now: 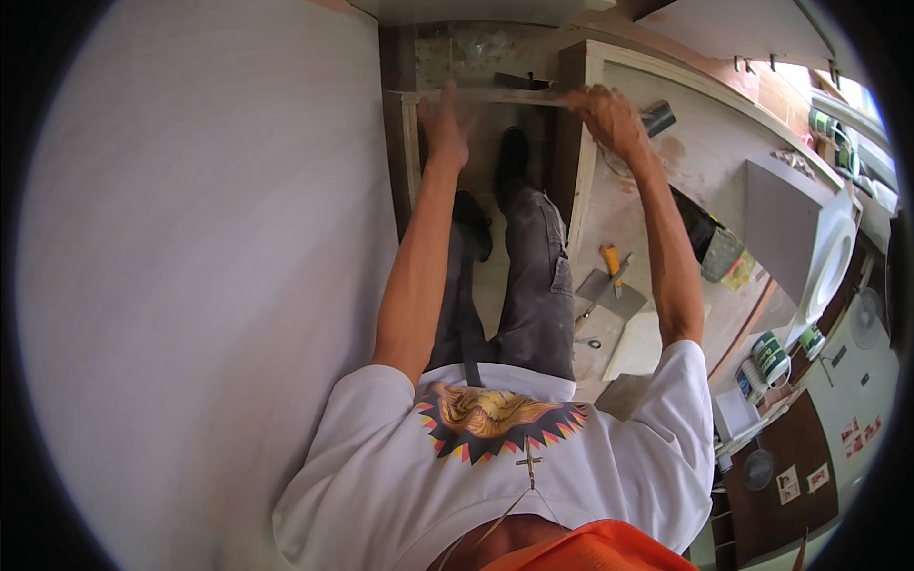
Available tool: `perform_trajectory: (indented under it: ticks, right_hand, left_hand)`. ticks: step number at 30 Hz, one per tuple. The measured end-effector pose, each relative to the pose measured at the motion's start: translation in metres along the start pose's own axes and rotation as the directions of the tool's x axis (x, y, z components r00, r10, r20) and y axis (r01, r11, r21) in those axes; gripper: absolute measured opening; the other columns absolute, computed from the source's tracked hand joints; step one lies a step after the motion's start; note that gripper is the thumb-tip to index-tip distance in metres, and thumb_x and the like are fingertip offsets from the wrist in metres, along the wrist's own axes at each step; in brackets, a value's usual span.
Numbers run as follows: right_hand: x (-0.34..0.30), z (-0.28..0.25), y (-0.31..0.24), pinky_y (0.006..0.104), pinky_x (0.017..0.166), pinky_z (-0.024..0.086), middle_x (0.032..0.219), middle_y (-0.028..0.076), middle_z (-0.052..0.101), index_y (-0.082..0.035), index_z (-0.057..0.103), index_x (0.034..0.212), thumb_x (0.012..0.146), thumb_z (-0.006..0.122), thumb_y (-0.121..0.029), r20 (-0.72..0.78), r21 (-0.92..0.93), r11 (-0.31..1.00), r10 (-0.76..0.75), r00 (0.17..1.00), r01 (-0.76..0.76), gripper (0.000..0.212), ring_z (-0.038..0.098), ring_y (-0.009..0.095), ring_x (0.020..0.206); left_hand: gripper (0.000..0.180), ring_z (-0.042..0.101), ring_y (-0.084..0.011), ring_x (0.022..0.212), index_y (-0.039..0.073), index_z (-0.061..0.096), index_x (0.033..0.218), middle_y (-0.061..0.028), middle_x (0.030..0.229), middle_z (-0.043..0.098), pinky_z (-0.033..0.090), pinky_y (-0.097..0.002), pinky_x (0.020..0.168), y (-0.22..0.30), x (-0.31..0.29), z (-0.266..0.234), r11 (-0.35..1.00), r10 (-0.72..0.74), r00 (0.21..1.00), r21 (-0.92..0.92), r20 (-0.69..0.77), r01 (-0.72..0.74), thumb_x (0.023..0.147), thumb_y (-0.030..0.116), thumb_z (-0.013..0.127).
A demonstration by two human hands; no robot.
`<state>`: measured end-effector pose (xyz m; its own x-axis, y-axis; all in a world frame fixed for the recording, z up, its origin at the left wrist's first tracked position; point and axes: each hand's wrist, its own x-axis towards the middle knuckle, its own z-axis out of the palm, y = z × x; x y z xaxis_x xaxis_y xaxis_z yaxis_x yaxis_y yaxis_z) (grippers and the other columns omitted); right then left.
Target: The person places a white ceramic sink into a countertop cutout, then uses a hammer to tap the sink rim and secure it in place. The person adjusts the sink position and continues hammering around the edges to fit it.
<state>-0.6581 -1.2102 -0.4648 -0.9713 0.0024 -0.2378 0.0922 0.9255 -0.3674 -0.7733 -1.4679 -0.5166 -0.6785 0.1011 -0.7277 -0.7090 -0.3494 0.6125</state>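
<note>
- Apparently, positioning: pale strip [519, 97] spans the gap between brown panels [569, 162]
- Right hand [609, 120] curled closed on its right end; left hand [447, 131] blurred, grip unclear
- Next likely needs both ends steadied

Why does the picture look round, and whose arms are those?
There's no robot here, just a person. A wide camera on their head looks down, so the edges bend and you see their own arms, shirt and legs. The left hand and right hand are near opposite ends of a thin pale strip. They're too blurry to tell whether either one grips it. On the pale surface to the right lie a grey flat square, something yellow and what looks like small scissors.
</note>
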Motion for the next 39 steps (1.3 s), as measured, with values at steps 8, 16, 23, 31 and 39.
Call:
perform_trajectory:
  ticks: [8,16,23,31,39]
  right_hand:
    - [0.095,-0.015,0.008,0.0413,0.106,0.038,0.112,0.007,0.069,-0.022,0.069,0.124,0.089,0.066,-0.012,-0.398,-0.251,0.963,-0.192,0.897,0.095,0.037,0.061,0.029,0.109]
    - [0.099,0.086,-0.028,0.0409,0.086,0.053,0.124,0.01,0.066,-0.01,0.067,0.125,0.089,0.068,-0.02,-0.476,0.578,0.816,0.333,0.814,0.005,0.037,0.064,0.033,0.106]
    - [0.124,0.2,0.018,0.0388,0.095,0.053,0.133,0.014,0.058,0.0,0.031,0.151,0.089,0.077,-0.032,0.205,0.978,-0.135,0.556,0.806,-0.156,0.083,0.062,0.028,0.116]
    - [0.18,0.251,0.053,0.0438,0.099,0.054,0.119,0.009,0.061,-0.008,0.054,0.117,0.095,0.072,-0.022,-0.142,0.845,-0.406,0.456,0.878,0.347,0.032,0.063,0.031,0.115]
    - [0.195,0.287,0.065,0.0464,0.101,0.054,0.111,0.006,0.063,-0.007,0.054,0.122,0.098,0.067,-0.017,-0.206,0.777,-0.462,0.456,0.866,0.428,0.029,0.065,0.026,0.109]
  left_hand:
    - [0.065,0.057,-0.031,0.117,-0.001,0.042,0.132,-0.0162,0.123,0.052,0.049,-0.0514,0.111,-0.02,0.095,0.011,0.93,0.152,0.979,-0.355,0.136,-0.095,0.089,0.031,0.079]
    - [0.091,0.04,-0.0334,0.136,0.001,0.028,0.148,-0.0177,0.142,0.036,0.046,-0.0543,0.114,-0.066,0.163,-0.009,0.872,0.114,0.983,-0.488,0.147,-0.028,0.084,0.034,0.084]
    - [0.089,0.042,-0.035,0.131,0.003,0.03,0.148,-0.0156,0.141,0.038,0.046,-0.057,0.111,-0.083,0.211,-0.012,0.931,0.243,0.96,-0.312,0.137,-0.191,0.084,0.036,0.083]
    - [0.097,0.044,-0.0386,0.13,0.004,0.023,0.151,-0.0198,0.148,0.035,0.047,-0.0571,0.107,-0.084,0.246,-0.011,0.915,0.347,0.926,-0.269,0.146,-0.301,0.083,0.037,0.084]
    - [0.062,0.053,-0.0385,0.123,0.001,0.027,0.141,-0.0213,0.135,0.041,0.056,-0.0506,0.097,-0.074,0.246,-0.021,0.874,0.463,0.852,-0.289,0.245,-0.392,0.1,0.03,0.064]
